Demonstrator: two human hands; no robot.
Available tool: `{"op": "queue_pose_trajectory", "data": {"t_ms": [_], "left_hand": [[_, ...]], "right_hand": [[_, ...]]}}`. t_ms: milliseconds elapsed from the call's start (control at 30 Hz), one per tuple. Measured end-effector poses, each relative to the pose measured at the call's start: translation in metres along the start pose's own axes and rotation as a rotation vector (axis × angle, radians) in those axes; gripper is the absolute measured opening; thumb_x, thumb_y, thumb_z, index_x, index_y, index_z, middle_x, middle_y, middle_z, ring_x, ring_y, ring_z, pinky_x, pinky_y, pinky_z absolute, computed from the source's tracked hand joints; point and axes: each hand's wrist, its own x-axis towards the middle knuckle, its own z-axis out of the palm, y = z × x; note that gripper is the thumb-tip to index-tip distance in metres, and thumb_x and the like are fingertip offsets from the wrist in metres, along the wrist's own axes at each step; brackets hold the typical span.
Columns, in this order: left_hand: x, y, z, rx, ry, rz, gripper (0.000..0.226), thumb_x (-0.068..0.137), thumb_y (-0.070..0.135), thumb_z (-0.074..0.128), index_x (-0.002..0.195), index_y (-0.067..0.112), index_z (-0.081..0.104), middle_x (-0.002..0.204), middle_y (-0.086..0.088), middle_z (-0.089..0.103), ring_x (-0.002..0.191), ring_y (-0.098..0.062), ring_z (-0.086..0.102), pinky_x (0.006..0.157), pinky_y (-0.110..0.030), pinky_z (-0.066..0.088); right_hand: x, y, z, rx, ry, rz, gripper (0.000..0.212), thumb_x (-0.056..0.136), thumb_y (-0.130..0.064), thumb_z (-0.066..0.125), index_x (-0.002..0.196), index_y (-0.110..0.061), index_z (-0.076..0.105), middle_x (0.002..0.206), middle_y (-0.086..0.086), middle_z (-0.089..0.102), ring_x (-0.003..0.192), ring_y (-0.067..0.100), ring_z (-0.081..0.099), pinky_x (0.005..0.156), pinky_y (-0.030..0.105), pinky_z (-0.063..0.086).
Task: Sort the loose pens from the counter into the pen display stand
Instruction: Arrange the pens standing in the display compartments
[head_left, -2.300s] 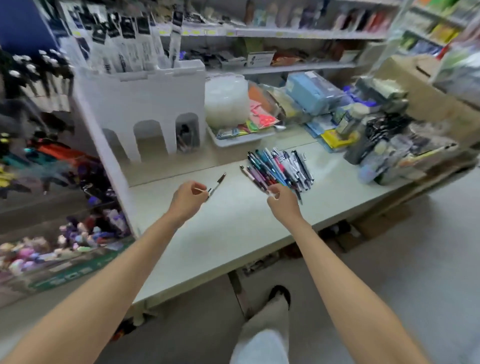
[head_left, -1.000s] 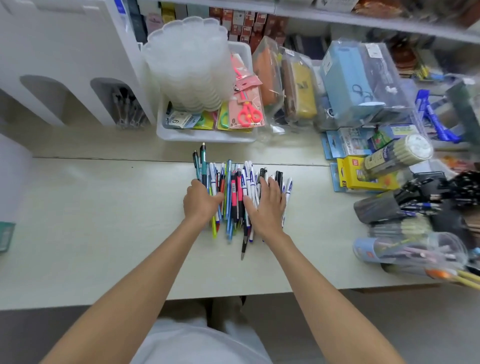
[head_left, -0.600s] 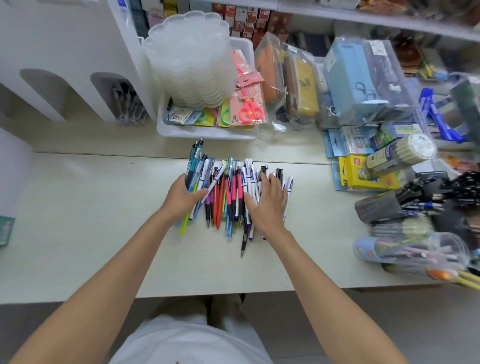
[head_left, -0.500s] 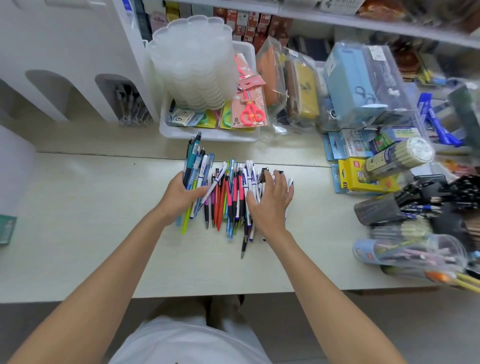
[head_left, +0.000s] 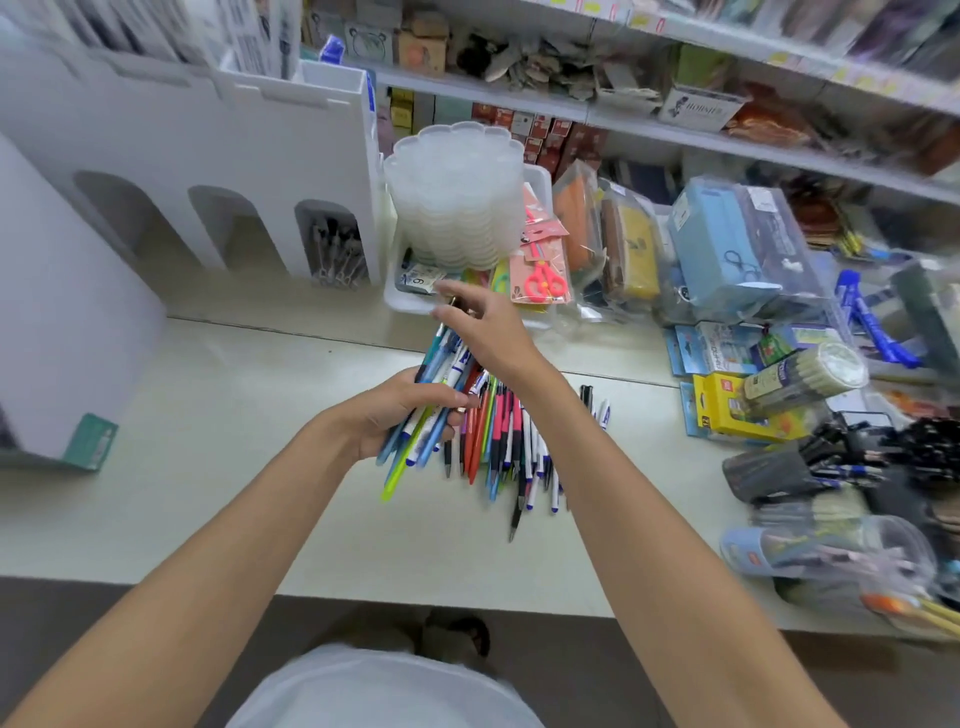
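The left hand (head_left: 400, 410) is gripping a bundle of pens (head_left: 431, 410) (mostly blue) while the right hand (head_left: 483, 332), fingers spread, is hovering above its far end.

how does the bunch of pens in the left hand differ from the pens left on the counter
The bunch of pens is lifted and gripped in the left hand; the pens on the counter lie flat, untouched. The bunch is mostly blue with one yellow-green; the counter pens include red, pink and white. Both point roughly the same way.
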Motion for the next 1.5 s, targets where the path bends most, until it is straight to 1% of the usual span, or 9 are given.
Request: {"op": "queue_pose_trajectory", "data": {"t_ms": [67,167,267,367,500,700,900,1300,1500], "left_hand": [[-0.008,0.002,0.0,-0.1,-0.012,-0.106,0.01,0.085,0.008,0.062,0.092,0.005,0.055,0.061,-0.005,0.058,0.046,-0.012,0.055,0.044,-0.021,0.049],[-0.009,0.002,-0.004,-0.183,0.159,-0.021,0.005,0.092,0.004,0.056,0.088,0.004,0.058,0.057,-0.004,0.055,0.043,-0.011,0.053,0.041,-0.02,0.047],[-0.005,0.016,-0.015,-0.424,0.54,0.35,0.012,0.087,0.002,0.065,0.092,0.004,0.055,0.054,-0.002,0.059,0.045,-0.012,0.056,0.049,-0.023,0.051],[-0.011,0.024,-0.017,-0.466,0.707,0.589,0.022,0.082,0.007,0.073,0.094,0.009,0.054,0.061,-0.002,0.061,0.054,-0.014,0.06,0.057,-0.028,0.053],[-0.029,-0.001,0.003,-0.284,0.674,0.565,0.031,0.081,0.003,0.073,0.108,0.01,0.059,0.087,-0.007,0.069,0.073,-0.02,0.069,0.069,-0.031,0.057],[-0.081,-0.008,-0.022,-0.147,0.485,0.496,0.01,0.097,0.011,0.057,0.106,0.009,0.058,0.078,-0.008,0.066,0.067,-0.022,0.066,0.065,-0.039,0.057],[-0.136,-0.015,-0.059,0.023,0.38,0.368,0.04,0.097,0.018,0.059,0.133,0.021,0.043,0.106,-0.012,0.061,0.094,-0.025,0.068,0.079,-0.044,0.059],[-0.173,0.01,-0.143,0.078,0.278,0.396,0.027,0.092,0.022,0.063,0.118,0.026,0.057,0.102,0.003,0.076,0.091,-0.011,0.072,0.072,-0.026,0.057],[-0.181,0.02,-0.181,0.031,0.162,0.356,0.026,0.093,0.017,0.061,0.118,0.022,0.056,0.095,-0.004,0.076,0.096,-0.025,0.072,0.081,-0.046,0.059]], "right_hand": [[-0.007,-0.007,0.008,-0.08,-0.106,0.008,0.022,0.096,-0.022,0.057,0.102,-0.011,0.075,0.087,-0.004,0.068,0.079,0.011,0.06,0.076,0.031,0.048],[-0.018,-0.011,0.014,0.032,0.03,0.022,0.029,0.101,-0.03,0.05,0.118,-0.016,0.069,0.123,-0.004,0.061,0.117,0.012,0.055,0.1,0.03,0.042],[-0.041,-0.006,0.036,0.54,0.378,0.341,0.034,0.103,-0.038,0.04,0.123,-0.019,0.061,0.127,-0.001,0.059,0.122,0.018,0.053,0.108,0.04,0.039],[-0.067,-0.008,0.079,1.05,0.178,0.754,0.053,0.1,-0.058,0.029,0.118,-0.017,0.059,0.124,0.012,0.06,0.111,0.028,0.06,0.102,0.051,0.042],[-0.055,-0.028,0.09,1.435,0.154,0.715,0.07,0.097,-0.062,0.031,0.132,-0.008,0.057,0.127,0.019,0.063,0.109,0.034,0.064,0.095,0.041,0.051],[-0.06,-0.069,0.092,0.795,0.015,0.323,0.031,0.103,-0.037,0.041,0.107,-0.015,0.062,0.108,0.008,0.069,0.107,0.026,0.063,0.087,0.034,0.052],[-0.052,-0.111,0.099,0.431,-0.214,-0.013,0.041,0.097,-0.017,0.058,0.136,-0.014,0.047,0.118,0.005,0.064,0.105,0.015,0.065,0.083,0.027,0.056],[-0.033,-0.149,0.161,0.291,-0.015,-0.081,0.042,0.09,-0.007,0.067,0.128,-0.02,0.054,0.113,0.003,0.064,0.109,0.018,0.062,0.089,0.031,0.057],[-0.028,-0.165,0.183,0.244,0.079,-0.052,0.039,0.088,-0.011,0.07,0.124,-0.016,0.055,0.113,0.004,0.062,0.107,0.017,0.061,0.088,0.03,0.055]]}}
